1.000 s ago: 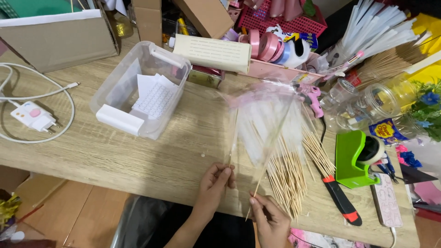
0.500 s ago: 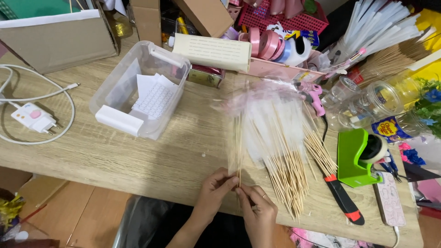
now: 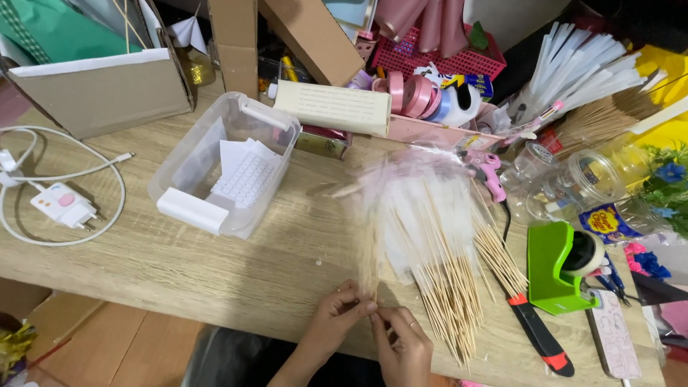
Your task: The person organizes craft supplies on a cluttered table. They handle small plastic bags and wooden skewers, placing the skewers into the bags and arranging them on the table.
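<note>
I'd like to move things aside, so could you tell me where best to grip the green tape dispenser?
Probably grip the green tape dispenser across its flat upright sides, coming from above: it stands upright on the table, the tape roll sitting in its open top.

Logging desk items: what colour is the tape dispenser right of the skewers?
Bright green tape dispenser, seen in the head view.

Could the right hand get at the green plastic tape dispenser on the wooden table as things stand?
Probably yes, once freed. The right hand pinches a thin wooden skewer with the left hand. The green tape dispenser sits to its right; only a pile of wooden skewers and a black-and-red utility knife lie low between.
</note>
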